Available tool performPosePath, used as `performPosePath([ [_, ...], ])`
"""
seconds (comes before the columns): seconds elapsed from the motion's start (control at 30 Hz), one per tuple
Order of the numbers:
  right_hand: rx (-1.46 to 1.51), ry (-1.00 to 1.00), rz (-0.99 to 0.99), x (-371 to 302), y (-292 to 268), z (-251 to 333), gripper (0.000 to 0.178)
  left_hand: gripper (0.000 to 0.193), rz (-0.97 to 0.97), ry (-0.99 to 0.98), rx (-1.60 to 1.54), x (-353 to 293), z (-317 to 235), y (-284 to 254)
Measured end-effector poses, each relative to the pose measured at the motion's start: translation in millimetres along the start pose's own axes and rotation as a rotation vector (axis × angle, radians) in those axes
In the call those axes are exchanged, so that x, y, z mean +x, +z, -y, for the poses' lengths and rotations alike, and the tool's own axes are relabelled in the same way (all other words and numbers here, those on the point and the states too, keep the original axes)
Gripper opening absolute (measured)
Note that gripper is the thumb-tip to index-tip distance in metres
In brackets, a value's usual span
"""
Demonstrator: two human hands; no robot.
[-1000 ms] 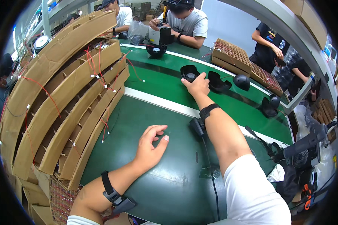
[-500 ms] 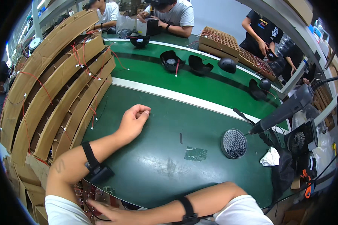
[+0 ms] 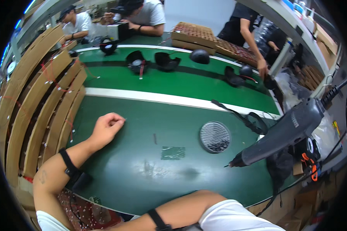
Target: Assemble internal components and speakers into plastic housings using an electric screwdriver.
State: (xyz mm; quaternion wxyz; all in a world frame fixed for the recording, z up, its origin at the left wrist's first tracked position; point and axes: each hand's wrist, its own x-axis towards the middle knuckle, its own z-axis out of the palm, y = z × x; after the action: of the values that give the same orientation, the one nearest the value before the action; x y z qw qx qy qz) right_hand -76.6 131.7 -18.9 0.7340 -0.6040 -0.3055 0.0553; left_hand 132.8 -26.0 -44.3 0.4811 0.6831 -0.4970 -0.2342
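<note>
My left hand (image 3: 108, 130) is raised over the left part of the dark green worktop (image 3: 115, 169), its thumb and fingertips pressed together. Whatever it pinches, if anything, is too small to make out. My right forearm crosses the near edge toward the lower left, and the hand itself lies beyond the picture's lower edge. Below that edge, a reddish tray with many small pale-tipped parts (image 3: 85, 211) shows beside the arm. A round clear dish of small dark screws or similar pieces (image 3: 215, 137) stands on the worktop's right. Next to it hangs a dark electric screwdriver (image 3: 277, 133), tip down.
Stacked cardboard trays with red wires (image 3: 38, 111) rise on the left. Beyond a white rail (image 3: 173, 99), black housings (image 3: 167, 61) sit on the green conveyor belt (image 3: 104, 79). Other people work across it; one person's hand (image 3: 262, 67) reaches in at right. Orange-handled scissors (image 3: 314, 169) hang at right.
The view has swung right, so the scene sits further left. The screwdriver appears swung nearer, its tip away from the dish. My right hand has dropped out below. A person opposite has reached toward the belt.
</note>
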Motion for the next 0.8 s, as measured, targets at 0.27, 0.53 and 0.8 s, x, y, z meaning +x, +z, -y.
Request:
performPosePath([
  [0.27, -0.235, 0.192, -0.146, 70.1, 67.1, -154.2, 0.02, 0.008, -0.113, 0.013, 0.186, 2.5, -3.3, 18.4],
  [0.53, -0.398, 0.342, -0.115, -23.3, 4.3, 9.2, 0.018, 0.007, -0.162, 0.117, 0.224, -7.3, -3.5, 16.6],
  [0.8, -0.464, 0.4, 0.095, -26.4, -2.6, 60.2, 0.016, 0.011, -0.193, 0.101, 0.249, -6.0, -7.0, 19.7],
])
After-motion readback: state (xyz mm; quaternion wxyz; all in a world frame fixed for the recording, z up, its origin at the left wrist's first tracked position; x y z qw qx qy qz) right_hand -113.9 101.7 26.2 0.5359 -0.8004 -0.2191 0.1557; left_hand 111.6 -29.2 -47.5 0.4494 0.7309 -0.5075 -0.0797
